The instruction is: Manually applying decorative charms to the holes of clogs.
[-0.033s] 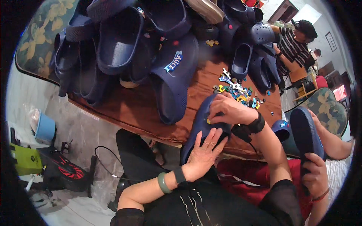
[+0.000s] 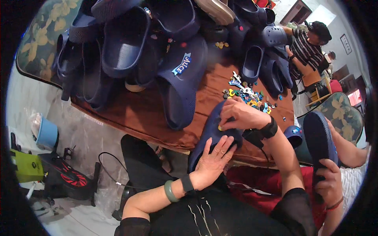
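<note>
A navy clog [image 2: 207,135] tilts at the near edge of the brown cloth-covered table. My left hand [image 2: 210,161] holds it by the heel end, fingers spaced over its opening, the part beneath out of sight. Over its upper, my right hand [image 2: 240,114] is closed in a pinch on a small yellow shoe charm [image 2: 220,128], which touches the clog. Past my right hand lies a heap of colourful shoe charms [image 2: 250,94]. A finished-looking navy clog [image 2: 182,84] with a blue-and-white lettered charm rests to the left of it.
Many navy clogs [image 2: 126,43] are piled along the table's [image 2: 130,114] far left, and more [image 2: 271,70] at the far right. Close on my right, another person's hand [image 2: 328,183] holds a navy clog [image 2: 318,137]. A person in a striped top [image 2: 309,49] works beyond. A blue bin [image 2: 47,133] stands left.
My right hand, the yellow charm and the clog have shifted very slightly to the right. My left hand stays on the clog.
</note>
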The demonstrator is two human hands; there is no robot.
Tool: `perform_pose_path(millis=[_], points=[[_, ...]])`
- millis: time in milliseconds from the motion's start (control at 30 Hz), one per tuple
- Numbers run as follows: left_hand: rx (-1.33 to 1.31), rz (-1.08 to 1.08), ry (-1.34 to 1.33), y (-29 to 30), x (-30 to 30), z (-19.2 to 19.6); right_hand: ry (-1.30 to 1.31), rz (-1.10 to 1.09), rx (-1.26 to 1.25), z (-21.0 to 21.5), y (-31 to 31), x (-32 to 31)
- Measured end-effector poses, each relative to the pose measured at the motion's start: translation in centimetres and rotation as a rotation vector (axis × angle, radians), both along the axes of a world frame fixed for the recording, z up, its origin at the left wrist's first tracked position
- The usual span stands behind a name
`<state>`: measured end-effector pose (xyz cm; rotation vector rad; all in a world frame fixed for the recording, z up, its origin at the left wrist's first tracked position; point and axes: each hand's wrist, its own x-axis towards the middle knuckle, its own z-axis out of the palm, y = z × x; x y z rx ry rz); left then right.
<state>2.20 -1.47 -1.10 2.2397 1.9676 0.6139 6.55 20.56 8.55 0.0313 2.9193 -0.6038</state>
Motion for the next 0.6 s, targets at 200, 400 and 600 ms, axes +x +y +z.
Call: perform_pose_path(millis=[200,400,600], points=[[-0.01,-0.037,0.076,-0.1,-0.6,0.4,-0.08,-0.107,-0.118,-1.0,0.2,0.8],[-0.006,-0.029,-0.018,0.0,-0.9,0.3,0.171,-0.314,-0.138,-3.0,-0.4,2.0],[0.06,-0.009,0.047,-0.3,-1.0,0.2,0.073,-0.164,-0.278,-2.3,1.4,1.8]])
